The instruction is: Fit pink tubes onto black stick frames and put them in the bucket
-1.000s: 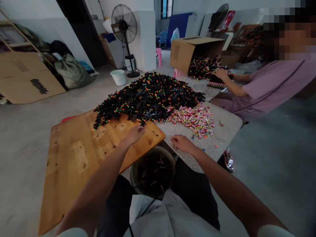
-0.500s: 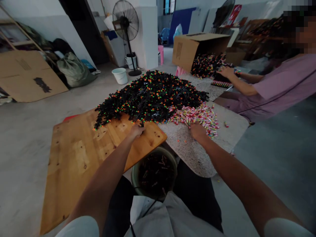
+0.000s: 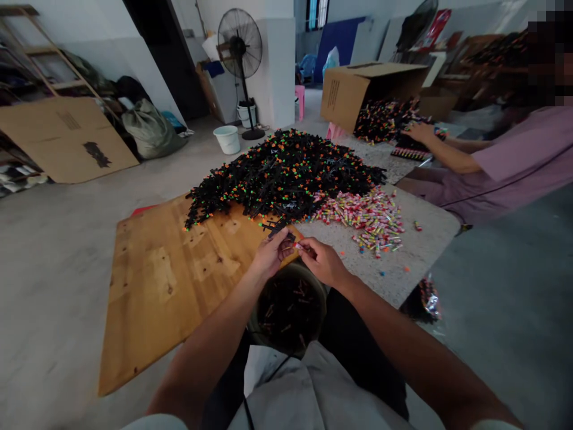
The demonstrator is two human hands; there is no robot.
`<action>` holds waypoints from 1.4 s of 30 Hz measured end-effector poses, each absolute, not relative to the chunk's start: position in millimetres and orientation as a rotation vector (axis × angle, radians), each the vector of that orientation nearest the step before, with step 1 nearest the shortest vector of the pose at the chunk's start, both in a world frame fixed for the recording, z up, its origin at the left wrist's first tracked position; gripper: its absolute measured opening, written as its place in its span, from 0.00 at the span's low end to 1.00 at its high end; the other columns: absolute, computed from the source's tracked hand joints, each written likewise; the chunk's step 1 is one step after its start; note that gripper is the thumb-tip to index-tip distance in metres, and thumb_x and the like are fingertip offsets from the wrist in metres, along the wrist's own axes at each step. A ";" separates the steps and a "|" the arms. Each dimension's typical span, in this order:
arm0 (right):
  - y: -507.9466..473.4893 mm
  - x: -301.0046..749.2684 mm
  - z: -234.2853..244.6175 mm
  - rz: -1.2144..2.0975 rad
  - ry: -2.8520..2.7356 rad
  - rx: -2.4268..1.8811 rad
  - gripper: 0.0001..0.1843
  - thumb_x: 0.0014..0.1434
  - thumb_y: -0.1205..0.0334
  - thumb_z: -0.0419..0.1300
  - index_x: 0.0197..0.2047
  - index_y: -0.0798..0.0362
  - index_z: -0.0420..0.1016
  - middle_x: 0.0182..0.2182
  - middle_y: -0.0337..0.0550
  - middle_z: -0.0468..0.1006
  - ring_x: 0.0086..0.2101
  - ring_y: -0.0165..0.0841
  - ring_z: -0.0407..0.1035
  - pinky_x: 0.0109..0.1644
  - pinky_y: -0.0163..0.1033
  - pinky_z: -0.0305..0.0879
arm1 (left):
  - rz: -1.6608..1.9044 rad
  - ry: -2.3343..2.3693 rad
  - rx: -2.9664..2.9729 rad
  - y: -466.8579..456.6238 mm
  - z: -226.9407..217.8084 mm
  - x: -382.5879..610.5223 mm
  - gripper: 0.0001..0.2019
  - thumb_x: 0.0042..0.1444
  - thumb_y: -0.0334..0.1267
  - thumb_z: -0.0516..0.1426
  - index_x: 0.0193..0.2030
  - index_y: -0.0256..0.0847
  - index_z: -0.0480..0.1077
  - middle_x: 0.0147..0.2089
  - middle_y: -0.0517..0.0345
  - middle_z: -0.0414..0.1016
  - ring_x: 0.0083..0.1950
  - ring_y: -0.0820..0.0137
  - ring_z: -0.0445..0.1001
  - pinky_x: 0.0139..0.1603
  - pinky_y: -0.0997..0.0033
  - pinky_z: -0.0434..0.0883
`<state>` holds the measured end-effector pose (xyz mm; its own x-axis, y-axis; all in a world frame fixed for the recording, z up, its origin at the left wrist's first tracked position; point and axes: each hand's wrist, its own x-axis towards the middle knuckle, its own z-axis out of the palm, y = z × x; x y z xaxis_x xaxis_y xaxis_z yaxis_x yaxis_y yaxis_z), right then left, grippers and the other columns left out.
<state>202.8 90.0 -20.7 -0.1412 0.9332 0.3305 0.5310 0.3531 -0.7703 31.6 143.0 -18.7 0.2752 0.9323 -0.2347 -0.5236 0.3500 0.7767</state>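
My left hand pinches a small black plastic piece just in front of the big heap of black pieces with orange and green tips. My right hand is closed on a small pink stick and meets the left hand fingertip to fingertip. Both hands hover above a round bucket between my knees, which holds several dark pieces. To the right lies a pile of pink and coloured sticks.
A wooden board lies on the left, a speckled stone tabletop on the right. Another person in a lilac shirt works at a second heap by a tipped cardboard box. A standing fan and white buckets are behind.
My right hand went to the pink stick pile, then came back holding one. My left hand drew a black piece off the heap toward me. Both hands now meet over the bucket.
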 end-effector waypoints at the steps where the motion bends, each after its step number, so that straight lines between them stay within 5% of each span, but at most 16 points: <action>1: 89.7 202.9 -19.8 0.610 -1.794 -1.277 0.13 0.71 0.52 0.58 0.49 0.49 0.79 0.41 0.45 0.86 0.37 0.37 0.79 0.43 0.39 0.72 | 1.067 0.764 0.641 139.8 -15.9 32.4 0.16 0.55 0.45 0.72 0.43 0.36 0.78 0.33 0.58 0.80 0.32 0.75 0.79 0.34 0.79 0.77; 31: 83.4 215.5 -6.9 0.676 -1.799 -1.269 0.14 0.68 0.53 0.60 0.45 0.50 0.84 0.37 0.43 0.86 0.32 0.35 0.76 0.39 0.38 0.70 | 1.168 0.860 0.721 120.4 -20.1 43.5 0.25 0.50 0.57 0.72 0.41 0.36 0.78 0.37 0.53 0.83 0.30 0.74 0.78 0.32 0.76 0.77; 42: 83.1 214.1 -8.9 0.717 -1.773 -1.257 0.15 0.67 0.51 0.60 0.45 0.50 0.84 0.36 0.43 0.86 0.32 0.35 0.76 0.38 0.38 0.70 | 1.146 0.872 0.708 115.8 -17.8 47.5 0.24 0.50 0.58 0.72 0.39 0.36 0.78 0.31 0.56 0.80 0.28 0.74 0.78 0.31 0.76 0.77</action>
<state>214.1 83.1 -8.9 -0.1575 0.9412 0.2988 0.4692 0.3376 -0.8160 47.5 115.8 -17.8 0.1669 0.9617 -0.2175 -0.4661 0.2714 0.8421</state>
